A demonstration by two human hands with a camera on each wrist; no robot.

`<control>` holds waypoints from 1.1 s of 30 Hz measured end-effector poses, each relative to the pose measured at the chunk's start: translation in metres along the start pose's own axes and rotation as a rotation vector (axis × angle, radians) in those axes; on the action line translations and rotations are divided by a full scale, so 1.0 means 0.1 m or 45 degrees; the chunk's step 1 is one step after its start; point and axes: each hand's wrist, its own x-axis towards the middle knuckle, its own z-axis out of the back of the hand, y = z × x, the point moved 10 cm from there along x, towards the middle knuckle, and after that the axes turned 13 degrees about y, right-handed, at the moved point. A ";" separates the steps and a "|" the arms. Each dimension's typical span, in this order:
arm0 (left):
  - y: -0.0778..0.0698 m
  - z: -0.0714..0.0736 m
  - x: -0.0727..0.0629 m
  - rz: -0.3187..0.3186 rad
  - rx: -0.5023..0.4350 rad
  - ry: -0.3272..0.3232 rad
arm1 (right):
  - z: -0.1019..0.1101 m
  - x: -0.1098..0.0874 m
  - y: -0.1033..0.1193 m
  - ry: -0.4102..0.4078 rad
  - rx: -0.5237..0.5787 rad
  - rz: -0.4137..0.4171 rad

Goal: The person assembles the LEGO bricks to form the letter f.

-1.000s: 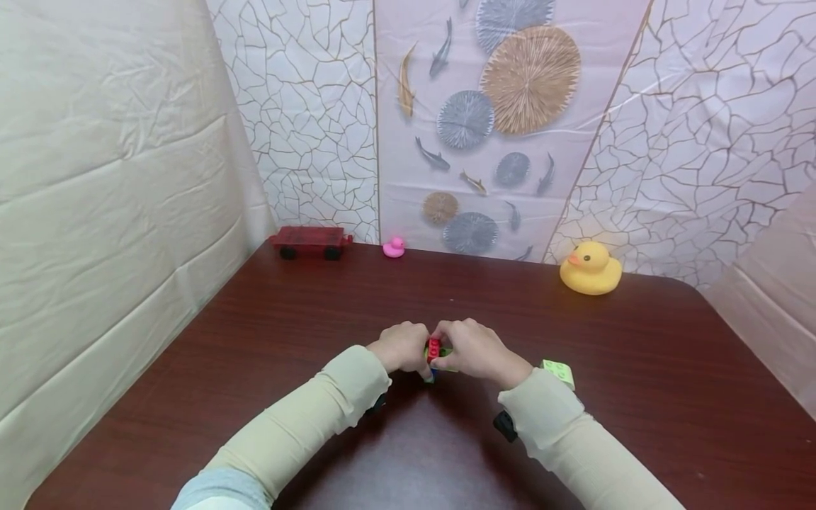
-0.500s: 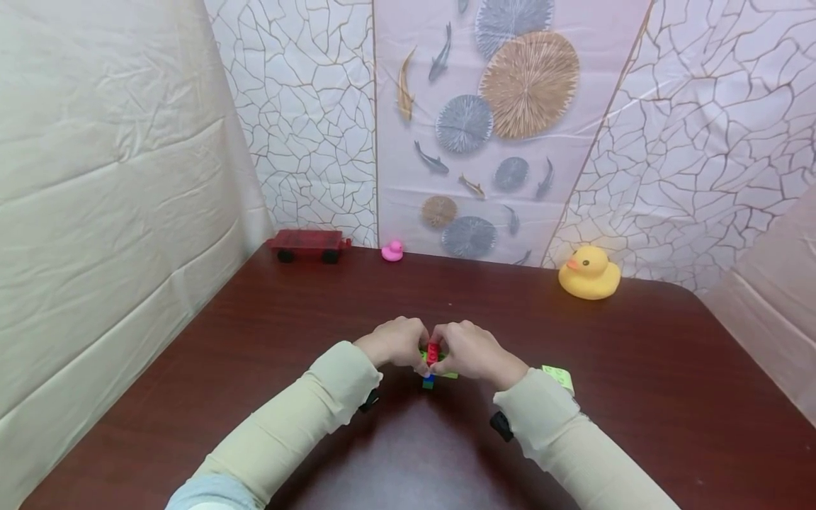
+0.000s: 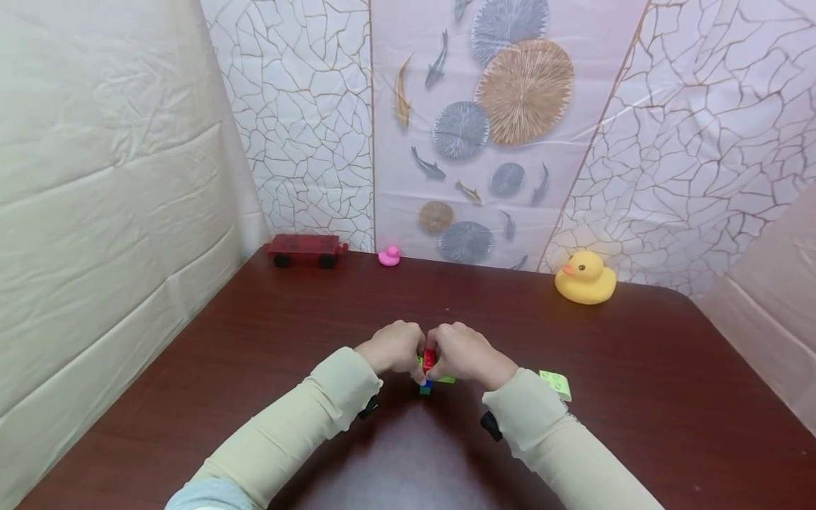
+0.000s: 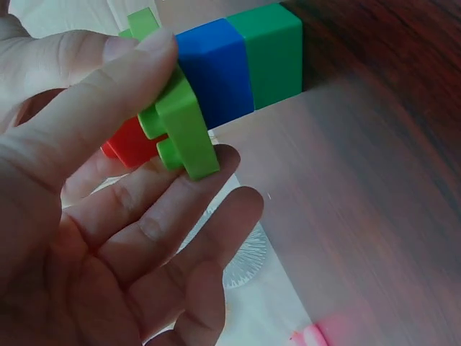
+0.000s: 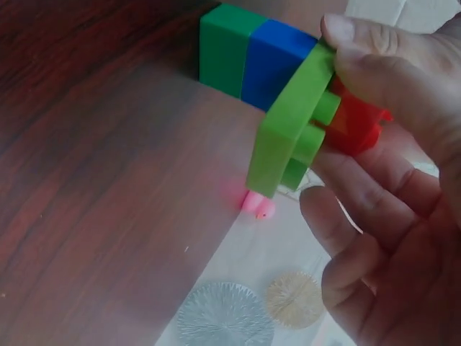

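Observation:
Both hands meet around a stack of toy building bricks at mid-table. A dark green brick (image 4: 274, 61) stands at the bottom, with a blue brick (image 4: 216, 76) on top of it. Across the blue one lies a longer light green brick (image 5: 288, 122), its studs showing on either side of a red brick (image 3: 429, 360) that tops the stack. My left hand (image 3: 394, 347) holds the light green brick between thumb and fingers. With thumb and forefinger, my right hand (image 3: 464, 352) grips the red brick. The two thumbs come close together at the near side.
A loose light green brick (image 3: 557, 384) lies right of my right wrist. Along the back edge of the brown table (image 3: 306, 304) are a red toy wagon (image 3: 304, 246), a small pink duck (image 3: 389, 256) and a larger yellow duck (image 3: 585, 278). Cloth hangs behind and beside it.
My hands stay around the stack, the left shifting slightly left at first. The blue and dark green bricks now show more below the fingers. The whole head view has tilted a little upward.

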 end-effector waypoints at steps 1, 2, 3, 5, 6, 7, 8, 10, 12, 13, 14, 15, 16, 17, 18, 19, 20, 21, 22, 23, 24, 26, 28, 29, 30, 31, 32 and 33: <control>0.00 0.00 0.00 0.007 0.006 0.001 | -0.01 0.00 -0.01 0.010 0.012 -0.001; 0.00 -0.01 0.01 0.013 0.020 0.000 | -0.01 0.01 -0.02 0.020 0.026 -0.004; -0.01 -0.01 0.01 0.020 0.032 0.000 | -0.02 0.01 -0.03 0.029 0.040 -0.006; -0.01 -0.01 0.01 0.038 0.040 0.002 | -0.01 0.01 -0.03 0.030 0.042 -0.010; -0.02 -0.01 0.01 0.048 0.044 0.004 | -0.01 0.00 -0.03 0.026 0.035 -0.010; -0.02 -0.01 0.01 0.058 0.045 0.006 | 0.00 0.00 -0.04 0.023 0.027 -0.011; -0.03 -0.01 0.01 0.065 0.046 0.008 | 0.00 -0.01 -0.04 0.018 0.023 -0.013; -0.03 -0.01 0.02 0.080 0.053 0.012 | 0.00 -0.01 -0.04 0.005 0.008 -0.017; -0.03 0.00 0.02 0.097 0.063 0.011 | 0.00 -0.01 -0.03 -0.009 -0.002 -0.011; -0.03 0.00 0.02 0.104 0.065 0.011 | 0.00 -0.01 -0.03 -0.014 -0.007 -0.010; -0.03 0.00 0.02 0.111 0.064 0.013 | 0.00 -0.01 -0.03 -0.021 -0.015 -0.010; -0.02 0.00 0.02 0.117 0.064 0.014 | 0.00 0.00 -0.03 -0.026 -0.023 -0.011; -0.02 0.00 0.02 0.125 0.063 0.018 | 0.00 0.00 -0.02 -0.031 -0.028 -0.011; -0.02 0.00 0.02 0.129 0.062 0.018 | -0.01 0.01 -0.03 -0.033 -0.032 -0.016; -0.01 0.00 0.02 0.131 0.064 0.022 | -0.01 0.01 -0.03 -0.036 -0.037 -0.022; -0.02 0.00 0.02 0.132 0.065 0.025 | -0.01 0.01 -0.03 -0.039 -0.042 -0.028; -0.02 0.00 0.01 0.134 0.071 0.025 | 0.00 0.01 -0.02 -0.043 -0.052 -0.034; -0.02 0.01 0.01 0.136 0.077 0.025 | 0.00 0.01 -0.02 -0.046 -0.063 -0.039; -0.02 0.01 0.01 0.140 0.081 0.026 | 0.00 0.00 -0.02 -0.045 -0.071 -0.045; -0.02 0.02 0.01 0.144 0.085 0.027 | 0.00 0.00 -0.02 -0.045 -0.086 -0.050; -0.01 0.02 0.01 0.151 0.088 0.028 | 0.00 -0.01 -0.02 -0.042 -0.100 -0.055; -0.01 0.03 0.01 0.167 0.093 0.032 | -0.01 -0.02 -0.02 -0.033 -0.132 -0.062; 0.00 0.02 0.02 0.178 0.092 0.043 | -0.02 -0.03 -0.02 -0.016 -0.142 -0.062; 0.00 0.02 0.02 0.183 0.096 0.047 | -0.03 -0.03 -0.02 -0.010 -0.148 -0.057; 0.00 0.02 0.03 0.187 0.099 0.052 | -0.03 -0.04 -0.03 -0.001 -0.149 -0.052; 0.00 0.01 0.03 0.189 0.102 0.056 | -0.04 -0.05 -0.03 0.007 -0.154 -0.046; -0.01 0.01 0.04 0.191 0.103 0.056 | -0.05 -0.05 -0.03 0.022 -0.152 -0.040; -0.01 0.00 0.04 0.191 0.099 0.058 | -0.05 -0.06 -0.03 0.038 -0.145 -0.034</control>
